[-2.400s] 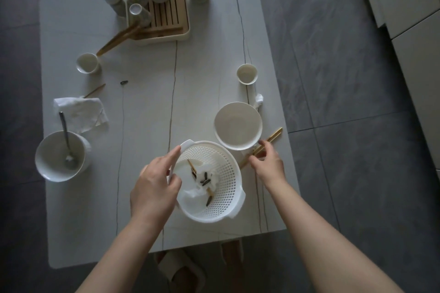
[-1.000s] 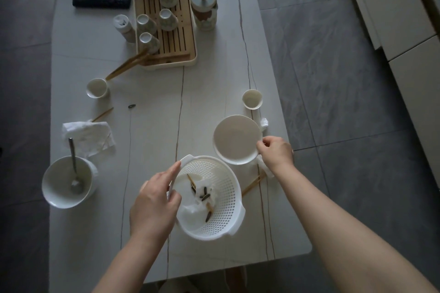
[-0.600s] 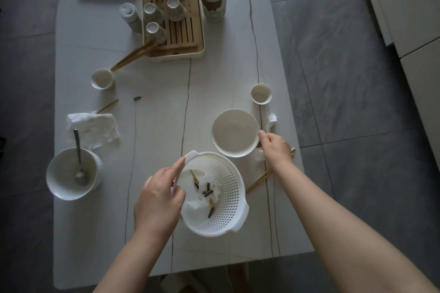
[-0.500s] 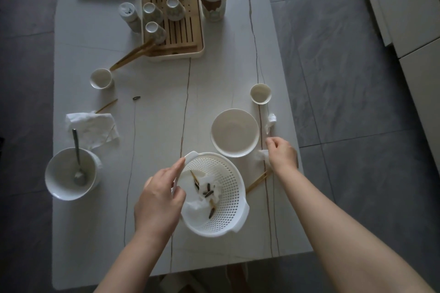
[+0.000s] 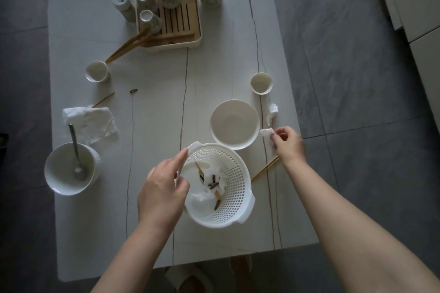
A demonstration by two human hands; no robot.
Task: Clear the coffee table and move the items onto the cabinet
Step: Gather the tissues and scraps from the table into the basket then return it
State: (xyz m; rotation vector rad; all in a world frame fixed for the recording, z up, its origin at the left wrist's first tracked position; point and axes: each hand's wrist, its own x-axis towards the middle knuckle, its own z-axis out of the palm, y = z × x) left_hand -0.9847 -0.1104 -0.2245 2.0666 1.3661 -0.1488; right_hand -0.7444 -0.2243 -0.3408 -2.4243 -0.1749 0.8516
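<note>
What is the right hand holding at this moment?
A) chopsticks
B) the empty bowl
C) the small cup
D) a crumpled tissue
D: the right hand pinches a crumpled tissue beside the empty bowl; the chopsticks lie on the table under its wrist.

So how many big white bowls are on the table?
2. One bowl with a spoon in it stands near the table's left edge. The other bowl stands empty just beyond the white basket, near the right hand.
</note>
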